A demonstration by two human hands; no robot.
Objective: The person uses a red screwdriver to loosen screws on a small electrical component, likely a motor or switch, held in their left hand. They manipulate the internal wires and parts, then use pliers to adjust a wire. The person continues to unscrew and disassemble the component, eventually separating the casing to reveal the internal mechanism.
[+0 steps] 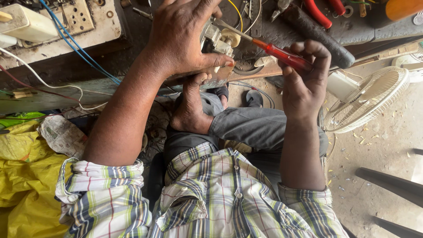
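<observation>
At a cluttered bench [101, 26], our left hand [180, 39] is gripping a small motor [219, 39]; our right hand [304, 83] fingers are pinching a red screwdriver [282, 55], its screw seemingly unfinished.

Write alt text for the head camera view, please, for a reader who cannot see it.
A person's right hand holds a red-handled screwdriver to a small metal assembly that the left hand steadies on a cluttered workbench. A white fan guard lies on the floor at right.
</observation>
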